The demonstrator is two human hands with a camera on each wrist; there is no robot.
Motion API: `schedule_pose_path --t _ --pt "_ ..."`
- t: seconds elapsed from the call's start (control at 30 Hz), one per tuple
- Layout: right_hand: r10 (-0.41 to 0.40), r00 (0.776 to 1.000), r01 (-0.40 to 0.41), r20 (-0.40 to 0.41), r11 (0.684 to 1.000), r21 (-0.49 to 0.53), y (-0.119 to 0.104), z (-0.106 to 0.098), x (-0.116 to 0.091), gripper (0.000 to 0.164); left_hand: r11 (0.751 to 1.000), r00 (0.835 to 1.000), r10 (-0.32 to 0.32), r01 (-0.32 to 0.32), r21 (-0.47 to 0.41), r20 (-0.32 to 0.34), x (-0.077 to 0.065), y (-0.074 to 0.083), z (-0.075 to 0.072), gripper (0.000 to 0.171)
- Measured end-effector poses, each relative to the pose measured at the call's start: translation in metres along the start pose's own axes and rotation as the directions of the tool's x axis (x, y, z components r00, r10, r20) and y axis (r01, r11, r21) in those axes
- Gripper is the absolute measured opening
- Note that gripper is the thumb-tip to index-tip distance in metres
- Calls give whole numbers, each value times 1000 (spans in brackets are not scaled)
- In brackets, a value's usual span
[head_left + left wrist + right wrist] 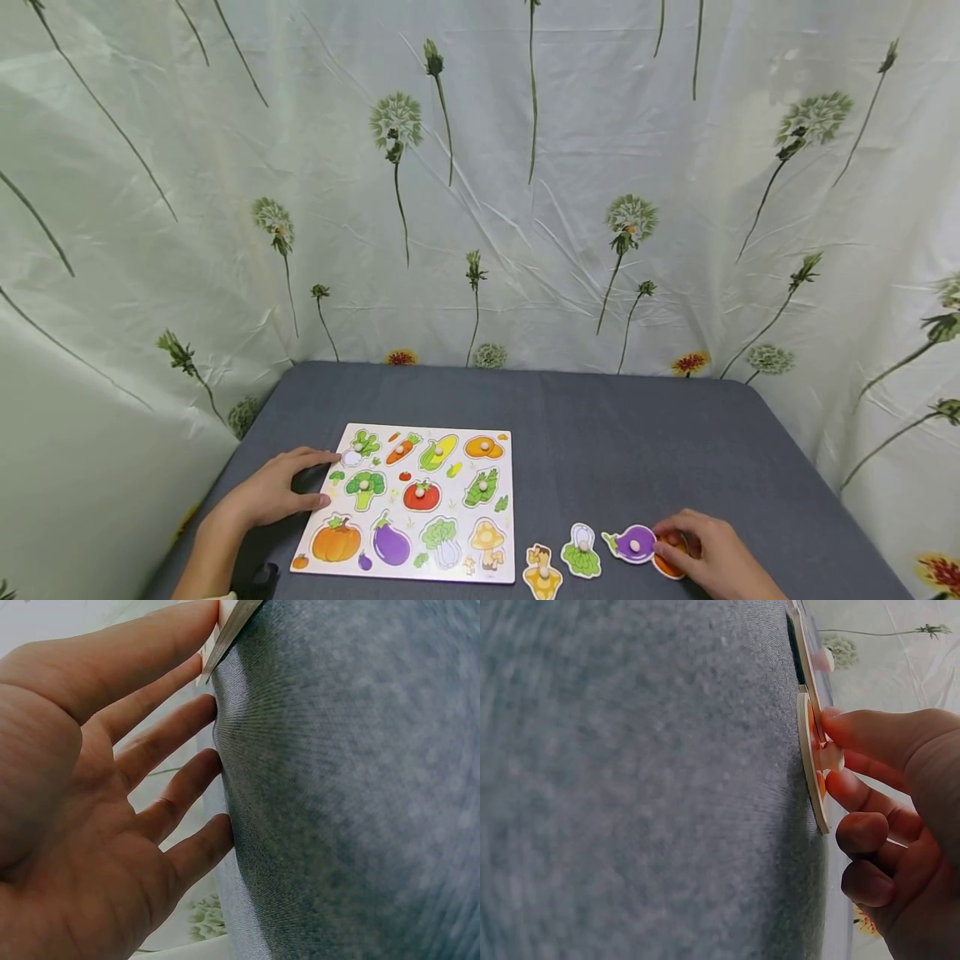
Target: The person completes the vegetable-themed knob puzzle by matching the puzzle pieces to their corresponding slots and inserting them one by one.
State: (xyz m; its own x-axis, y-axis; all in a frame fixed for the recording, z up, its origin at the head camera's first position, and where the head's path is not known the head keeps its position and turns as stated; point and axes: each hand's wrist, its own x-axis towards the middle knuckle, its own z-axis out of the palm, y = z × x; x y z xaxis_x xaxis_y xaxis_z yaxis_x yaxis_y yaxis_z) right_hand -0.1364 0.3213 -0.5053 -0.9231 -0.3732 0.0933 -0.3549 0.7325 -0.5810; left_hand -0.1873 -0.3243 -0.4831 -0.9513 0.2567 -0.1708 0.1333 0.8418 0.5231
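Right-hand grip (703,550) pinching an orange piece (667,570) by its knob (831,757), eggplant piece (630,547) at nine o'clock, left-hand grip (277,492) spread, touching puzzle board (397,572) at its nine o'clock

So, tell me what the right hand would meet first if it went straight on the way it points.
Past the orange piece it holds, the right hand would likely meet the purple eggplant piece first; whether they already touch is unclear.

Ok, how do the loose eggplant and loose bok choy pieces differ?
The eggplant piece is mostly purple; the bok choy piece is green and white. The eggplant piece lies sideways in the head view; the bok choy piece lies leaves-down. Both have pale knobs.
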Motion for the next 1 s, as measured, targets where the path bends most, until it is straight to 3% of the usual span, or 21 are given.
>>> schedule_pose_path --t 0.3,0.57,0.77,0.87,1.0 --pt "-69 996 70 -57 997 11 11 6 -13 11 1000 1000 -2 2 -4 9 -5 -2 4 68" --pt "-173 984 176 -39 982 75 17 3 -17 11 1000 1000 13 -13 -14 9 -6 -5 7 67" --pt "-254 961 253 -107 967 -19 13 -2 -14 18 1000 1000 30 -30 -9 1 -3 -4 5 68" --pt "-209 968 195 -140 975 -107 9 -4 -11 17 1000 1000 19 -19 3 -8 -1 -3 3 69" --pt "-6 988 -21 -154 985 -169 0 -9 -9 12 1000 1000 11 -11 6 -3 0 -1 0 69"
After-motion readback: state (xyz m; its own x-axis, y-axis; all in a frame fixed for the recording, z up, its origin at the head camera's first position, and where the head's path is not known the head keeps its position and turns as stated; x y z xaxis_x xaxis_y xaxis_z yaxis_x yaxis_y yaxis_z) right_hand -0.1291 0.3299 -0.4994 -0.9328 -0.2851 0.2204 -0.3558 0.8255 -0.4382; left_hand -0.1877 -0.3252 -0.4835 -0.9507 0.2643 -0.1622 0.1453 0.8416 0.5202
